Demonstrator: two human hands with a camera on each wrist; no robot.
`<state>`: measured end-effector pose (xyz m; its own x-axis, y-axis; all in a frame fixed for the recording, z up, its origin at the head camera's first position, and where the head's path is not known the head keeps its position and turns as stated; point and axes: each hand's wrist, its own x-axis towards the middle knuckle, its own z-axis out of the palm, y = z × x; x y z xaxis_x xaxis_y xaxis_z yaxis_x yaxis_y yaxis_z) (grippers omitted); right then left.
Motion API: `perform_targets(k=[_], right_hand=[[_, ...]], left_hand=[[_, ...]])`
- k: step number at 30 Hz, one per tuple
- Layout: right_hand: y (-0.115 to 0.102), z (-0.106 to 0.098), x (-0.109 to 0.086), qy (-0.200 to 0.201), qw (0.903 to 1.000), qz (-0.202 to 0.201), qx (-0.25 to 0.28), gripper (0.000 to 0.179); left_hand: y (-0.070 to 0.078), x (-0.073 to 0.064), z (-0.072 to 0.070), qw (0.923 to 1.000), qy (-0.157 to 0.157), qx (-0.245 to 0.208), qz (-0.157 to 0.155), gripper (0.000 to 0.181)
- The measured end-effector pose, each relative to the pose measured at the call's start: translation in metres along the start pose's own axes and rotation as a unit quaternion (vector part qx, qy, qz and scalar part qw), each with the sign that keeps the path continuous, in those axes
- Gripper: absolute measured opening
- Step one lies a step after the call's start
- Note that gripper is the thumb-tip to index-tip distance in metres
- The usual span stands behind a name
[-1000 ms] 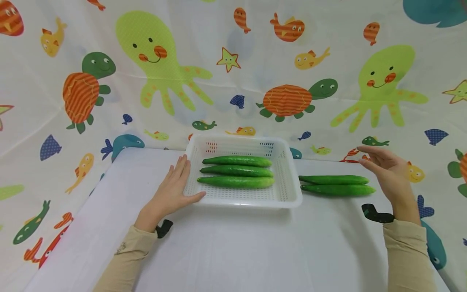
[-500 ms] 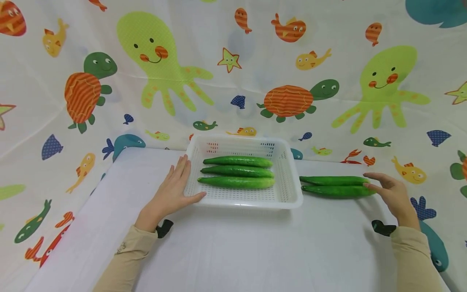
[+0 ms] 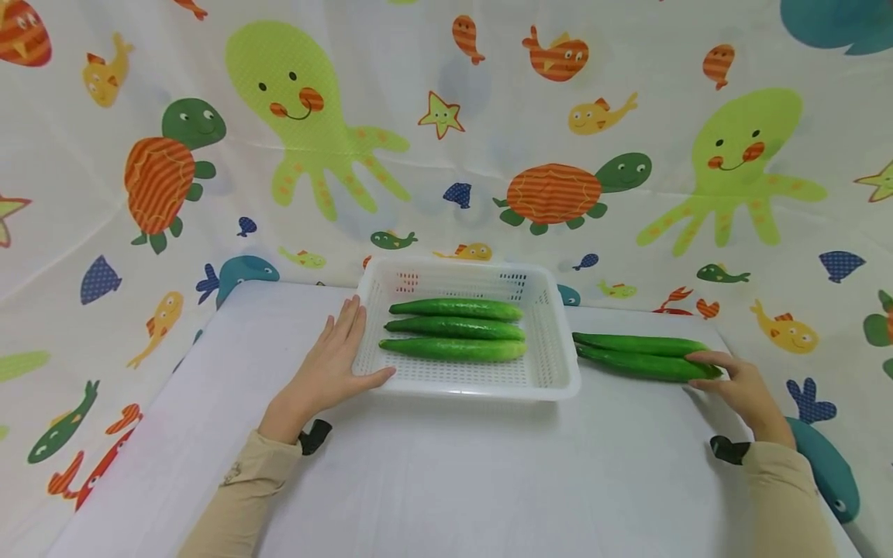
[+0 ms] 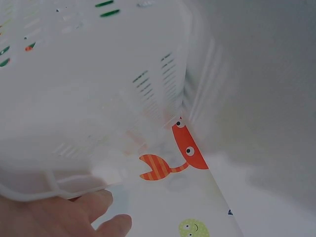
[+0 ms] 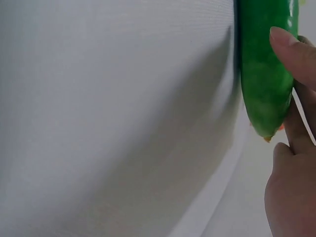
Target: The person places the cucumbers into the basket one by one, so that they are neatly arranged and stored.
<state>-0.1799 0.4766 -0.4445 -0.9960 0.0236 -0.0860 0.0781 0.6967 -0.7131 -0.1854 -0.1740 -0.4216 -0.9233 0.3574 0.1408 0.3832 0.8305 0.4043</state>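
A white plastic basket (image 3: 474,390) sits at the back middle of the table with three cucumbers (image 3: 453,350) side by side in it. My left hand (image 3: 324,372) lies spread at the basket's left end, fingers along that rim and thumb at the front corner; the left wrist view catches its fingers (image 4: 94,207) by the rim. To the basket's right, two more cucumbers lie together. My right hand (image 3: 741,391) pinches the front cucumber (image 3: 638,363) near its right end, its thumb (image 5: 296,54) pressing on the skin. Behind it lies the rear cucumber (image 3: 638,343).
A white cloth covers the table (image 3: 446,480). Just behind the basket, a curtain (image 3: 418,178) printed with sea animals hangs along the back edge and around both sides.
My right hand has come down from above the table onto the front cucumber and taken hold of its right end, which has shifted slightly toward me. The left hand and basket stay put.
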Motion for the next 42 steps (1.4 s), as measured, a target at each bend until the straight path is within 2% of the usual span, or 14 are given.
perform_targets(k=[4,10,15,19,24,29,36,42], right_hand=[[0.001,0.003,-0.005,-0.011,0.9999,-0.009,0.002,0.056],[0.007,0.009,-0.014,-0.027,0.9996,0.008,-0.004,0.062],[0.009,0.019,-0.019,-0.045,0.9979,0.023,0.04,0.068],[0.011,0.025,-0.024,-0.036,0.9962,0.042,0.067,0.069],[0.014,0.031,-0.031,-0.02,0.9908,0.089,0.1,0.074],[0.014,0.037,-0.034,-0.004,0.9864,0.12,0.112,0.08],[0.015,0.036,-0.035,0.038,0.9877,0.097,0.118,0.071],[0.014,0.035,-0.037,0.047,0.9861,0.073,0.141,0.068]], left_hand=[[0.0,0.0,0.0,1.0,0.001,0.0,0.001,0.116],[0.0,0.0,0.0,1.0,0.0,-0.001,0.002,0.115],[-0.002,0.0,0.001,1.0,0.006,-0.001,0.005,0.115],[-0.002,-0.001,0.001,0.9999,0.009,-0.006,0.005,0.115],[0.0,-0.001,0.001,0.9999,0.005,-0.012,0.004,0.115],[0.0,-0.001,0.0,0.9999,0.007,-0.009,0.006,0.114],[0.002,-0.002,-0.001,0.9999,0.006,-0.007,0.004,0.114],[0.002,-0.002,-0.001,1.0,0.005,-0.007,0.003,0.113]])
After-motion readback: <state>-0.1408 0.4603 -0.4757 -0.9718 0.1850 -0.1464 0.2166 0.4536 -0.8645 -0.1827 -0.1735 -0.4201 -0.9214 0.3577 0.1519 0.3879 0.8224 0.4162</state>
